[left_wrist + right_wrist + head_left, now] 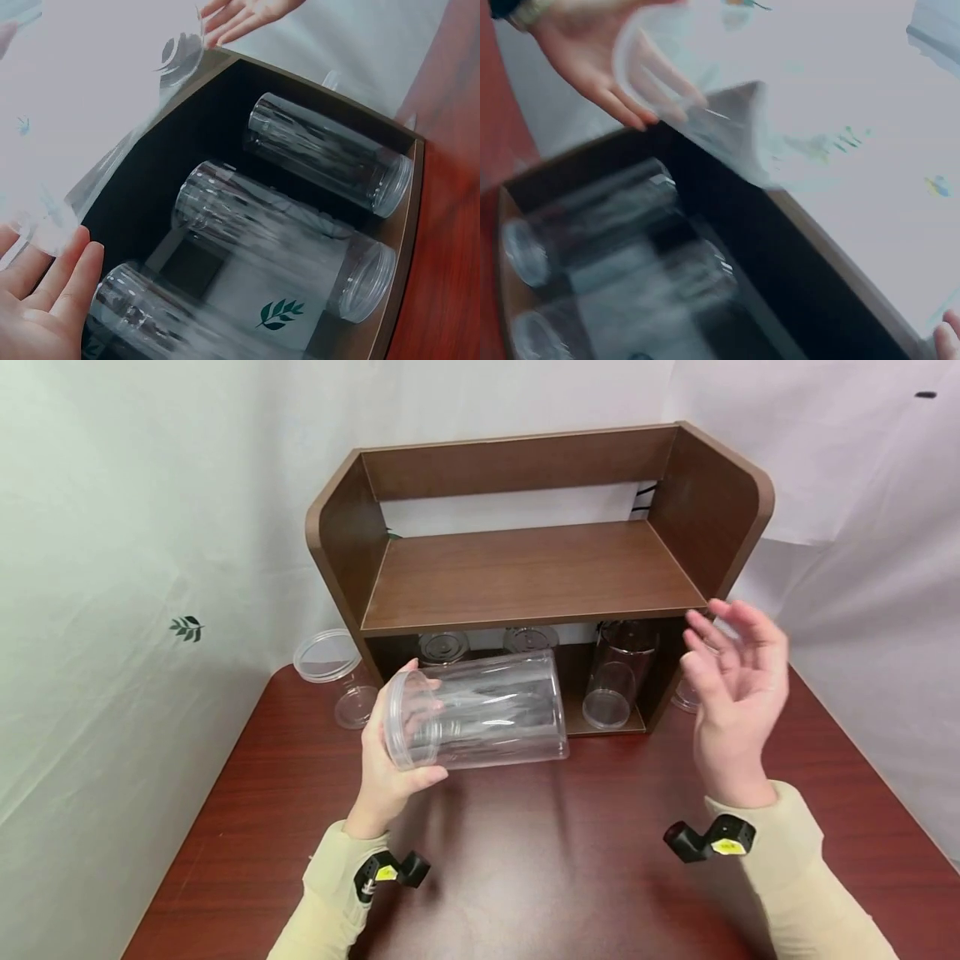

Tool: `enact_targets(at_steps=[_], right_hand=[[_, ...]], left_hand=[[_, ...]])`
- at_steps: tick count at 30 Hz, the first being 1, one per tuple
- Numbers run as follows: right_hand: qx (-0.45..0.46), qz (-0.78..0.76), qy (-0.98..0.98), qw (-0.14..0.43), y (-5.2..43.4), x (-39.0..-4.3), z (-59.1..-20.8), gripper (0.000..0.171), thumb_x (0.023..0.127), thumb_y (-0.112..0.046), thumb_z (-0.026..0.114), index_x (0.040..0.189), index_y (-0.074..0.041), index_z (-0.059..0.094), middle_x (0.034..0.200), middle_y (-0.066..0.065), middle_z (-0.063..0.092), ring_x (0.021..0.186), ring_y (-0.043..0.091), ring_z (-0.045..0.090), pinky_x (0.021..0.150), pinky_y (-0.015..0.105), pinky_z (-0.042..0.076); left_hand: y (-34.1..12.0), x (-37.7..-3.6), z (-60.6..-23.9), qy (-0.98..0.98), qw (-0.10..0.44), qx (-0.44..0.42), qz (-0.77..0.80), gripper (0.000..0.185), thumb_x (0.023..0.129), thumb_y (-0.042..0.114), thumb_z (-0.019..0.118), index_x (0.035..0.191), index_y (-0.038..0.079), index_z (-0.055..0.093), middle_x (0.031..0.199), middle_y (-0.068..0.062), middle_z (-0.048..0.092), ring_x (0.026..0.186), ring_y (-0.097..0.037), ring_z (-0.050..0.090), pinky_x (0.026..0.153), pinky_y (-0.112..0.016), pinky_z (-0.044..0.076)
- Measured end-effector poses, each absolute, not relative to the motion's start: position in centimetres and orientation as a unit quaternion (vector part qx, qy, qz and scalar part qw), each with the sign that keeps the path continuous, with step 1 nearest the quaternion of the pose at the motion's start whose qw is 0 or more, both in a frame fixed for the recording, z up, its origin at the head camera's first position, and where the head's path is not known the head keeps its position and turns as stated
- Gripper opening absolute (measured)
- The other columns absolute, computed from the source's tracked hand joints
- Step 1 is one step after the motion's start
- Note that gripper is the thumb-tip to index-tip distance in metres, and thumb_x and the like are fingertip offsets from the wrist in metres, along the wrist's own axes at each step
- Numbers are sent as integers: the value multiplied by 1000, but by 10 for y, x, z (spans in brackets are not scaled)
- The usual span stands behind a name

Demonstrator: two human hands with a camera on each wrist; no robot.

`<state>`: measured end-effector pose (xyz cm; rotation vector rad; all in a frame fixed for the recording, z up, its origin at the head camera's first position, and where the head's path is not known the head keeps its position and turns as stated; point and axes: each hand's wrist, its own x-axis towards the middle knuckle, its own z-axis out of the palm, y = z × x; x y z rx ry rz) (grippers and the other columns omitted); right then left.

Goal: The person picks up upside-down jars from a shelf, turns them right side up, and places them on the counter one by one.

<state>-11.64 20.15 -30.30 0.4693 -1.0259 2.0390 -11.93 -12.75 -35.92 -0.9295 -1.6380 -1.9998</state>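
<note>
My left hand (pixel 405 735) grips a large clear plastic jar (pixel 495 710) near its open mouth and holds it on its side above the table, in front of the brown wooden shelf (pixel 525 572). In the right wrist view the left hand (pixel 592 60) cups the blurred jar (pixel 697 105) from behind. My right hand (pixel 731 681) is raised to the right of the jar with relaxed, spread fingers and holds nothing. It is apart from the jar, near the shelf's right front corner.
Under the shelf board lie three clear jars (pixel 330 154) (pixel 285 240) (pixel 150 315). Another clear jar (pixel 333 672) stands left of the shelf, and one more (pixel 684 693) shows behind my right hand. The red-brown table (pixel 562 860) stands against white cloth walls.
</note>
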Motion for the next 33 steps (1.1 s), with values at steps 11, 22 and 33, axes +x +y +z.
enact_targets(at_steps=[11, 22, 33], right_hand=[[88, 764, -432, 471, 235, -140, -278, 48, 78, 16, 72, 124, 8, 58, 123, 27, 56, 117, 37, 57, 108, 39, 43], [58, 749, -518, 408, 248, -159, -280, 51, 81, 9, 78, 129, 1, 65, 127, 20, 62, 122, 31, 57, 109, 32, 43], [44, 737, -546, 396, 249, -166, -281, 46, 80, 4, 83, 125, -1, 71, 120, 18, 70, 109, 26, 66, 98, 28, 52]], left_hand=[[-139, -118, -360, -597, 184, -305, -718, 114, 66, 38, 98, 150, -8, 37, 137, -26, 54, 123, -31, 57, 107, -35, 44], [-147, -116, -353, -571, 183, -318, -734, 108, 62, 13, 101, 146, -14, 38, 141, -34, 48, 126, -41, 52, 111, -48, 40], [-181, -110, -343, -623, 222, -267, -701, 111, 47, -25, 88, 148, -8, 44, 139, -30, 53, 125, -40, 52, 103, -37, 47]])
